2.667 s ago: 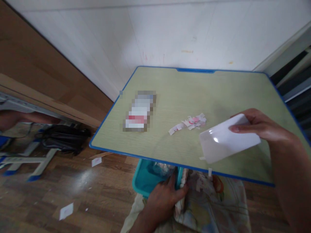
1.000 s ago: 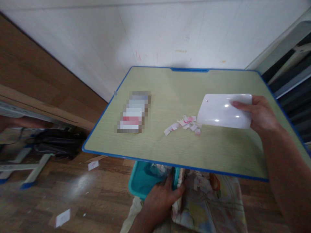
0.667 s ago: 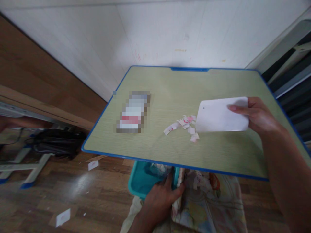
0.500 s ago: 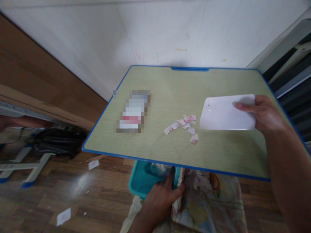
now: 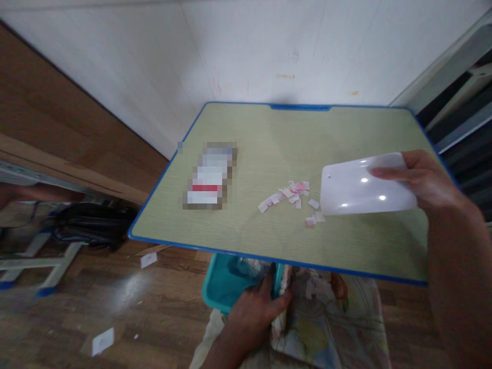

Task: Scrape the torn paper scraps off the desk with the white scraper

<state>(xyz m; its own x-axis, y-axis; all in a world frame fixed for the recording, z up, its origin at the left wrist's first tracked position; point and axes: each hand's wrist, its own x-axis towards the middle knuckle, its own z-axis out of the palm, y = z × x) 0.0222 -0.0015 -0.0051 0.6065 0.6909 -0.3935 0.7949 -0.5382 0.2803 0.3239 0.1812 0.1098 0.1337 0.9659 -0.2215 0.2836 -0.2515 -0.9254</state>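
My right hand (image 5: 434,184) is closed on a white plastic scraper (image 5: 346,189), a flat rounded plate with a small hole at one corner. The scraper's left end is beside a few paper scraps (image 5: 315,217) on the table. A larger cluster of torn white and pink paper scraps (image 5: 294,189) lies to its left. Below the table's front edge, my left hand (image 5: 253,312) grips the side of a teal plastic bin (image 5: 217,294), its thumb against the bunched edge of a patterned cloth (image 5: 326,328). Clear plastic shows inside the bin; some fingertips are hidden.
The light table (image 5: 246,128) has a blue edge and stands against a white wall (image 5: 269,51). A blurred-out rectangular object (image 5: 209,177) lies on its left half. Paper pieces (image 5: 103,342) and a black bag (image 5: 92,225) are on the wooden floor. Another person's arm (image 5: 38,195) shows at far left.
The scraper has shifted slightly right and toward me and changed its tilt. A few scraps near its left end have moved right, away from the cluster. My left hand stays on the bin.
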